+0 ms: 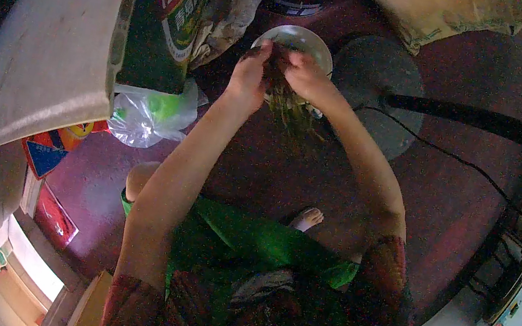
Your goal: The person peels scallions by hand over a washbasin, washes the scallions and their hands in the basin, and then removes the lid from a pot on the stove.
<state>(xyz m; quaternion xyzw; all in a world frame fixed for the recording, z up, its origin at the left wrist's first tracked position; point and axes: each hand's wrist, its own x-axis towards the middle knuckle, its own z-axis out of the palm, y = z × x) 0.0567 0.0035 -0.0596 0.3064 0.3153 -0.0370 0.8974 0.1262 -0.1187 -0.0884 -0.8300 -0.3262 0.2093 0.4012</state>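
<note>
My left hand (248, 82) and my right hand (308, 78) are close together, both closed around a bunch of stringy green-brown stems (291, 112). The stems hang loosely below my fingers, toward me, and their dark upper part lies between my two hands. Directly beyond and beneath them stands a white bowl (308, 37); my hands and the stems cover much of its inside. Dim light and image grain hide the exact kind of plant and the fingertips' fine grip.
A green Tsingtao carton (165, 25) and a clear plastic bag (145, 119) are on the left, beside a pale panel (59, 56). Right of the bowl sits a round grey base (385, 67) with a black pole (473, 118) and a cable (459, 159). A yellowish sack (448, 15) lies beyond.
</note>
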